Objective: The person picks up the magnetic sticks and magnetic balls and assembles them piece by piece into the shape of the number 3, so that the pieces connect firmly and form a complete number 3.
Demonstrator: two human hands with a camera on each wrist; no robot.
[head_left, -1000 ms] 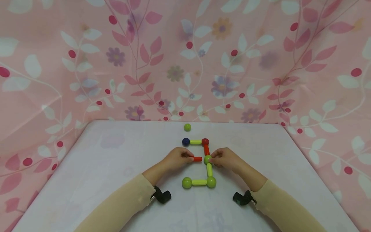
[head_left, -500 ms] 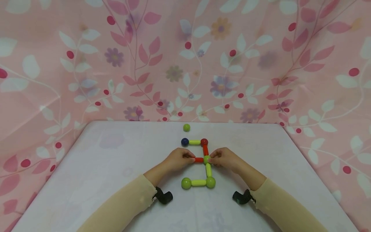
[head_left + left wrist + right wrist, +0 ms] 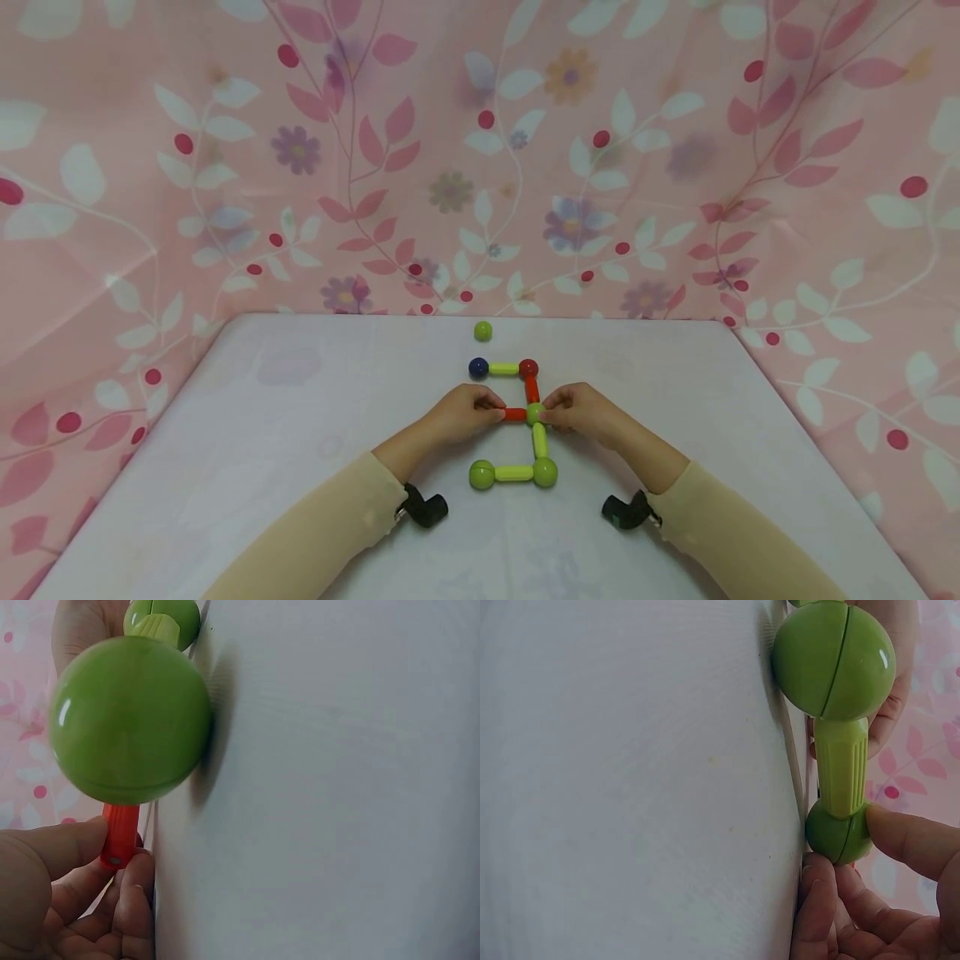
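Note:
My left hand (image 3: pixel 462 411) pinches a red stick (image 3: pixel 515 414) between thumb and fingers; its right end touches the middle green ball (image 3: pixel 535 414). That ball is held from the right by the thumb and fingers of my right hand (image 3: pixel 588 412). From it a second red stick runs up to a red ball (image 3: pixel 528 367), joined by a yellow-green stick (image 3: pixel 503 369) to a dark blue ball (image 3: pixel 478 368). Below, another yellow-green stick (image 3: pixel 540 441) leads to a green corner ball (image 3: pixel 545 472), linked leftward to a green ball (image 3: pixel 131 720), large in the left wrist view.
A loose green ball (image 3: pixel 483 332) lies near the far edge of the white table (image 3: pixel 315 375). Behind it hangs a pink floral cloth (image 3: pixel 450 150). Small black cameras (image 3: pixel 425 507) are worn at both wrists.
My left hand has moved the red stick slightly right, closing the gap to the middle green ball. The right hand keeps its hold. Little differs over the last half second.

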